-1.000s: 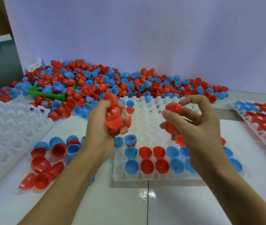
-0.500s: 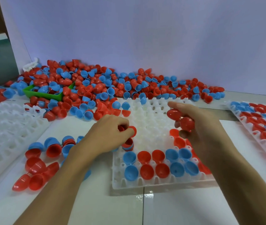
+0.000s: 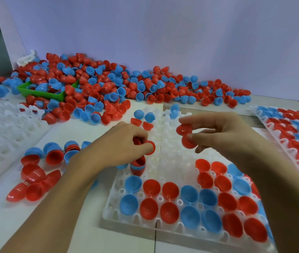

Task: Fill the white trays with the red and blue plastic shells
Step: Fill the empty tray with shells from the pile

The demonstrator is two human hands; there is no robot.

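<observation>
Two hands: left (image 3: 119, 145) grips red shells (image 3: 138, 162); right (image 3: 223, 136) pinches two red shells (image 3: 184, 130)

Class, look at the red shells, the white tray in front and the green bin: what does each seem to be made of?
Red shells: thin glossy plastic, seemingly; light glints on the cups. White tray: soft-sheen, slightly translucent moulded plastic, likely, with formed cups and holes. Green bin: opaque rigid plastic, probably; straight smooth walls.

The one camera is sitting on my head, looking forward and down, close over the counter (image 3: 94, 240) toward the wall (image 3: 163, 33).
</observation>
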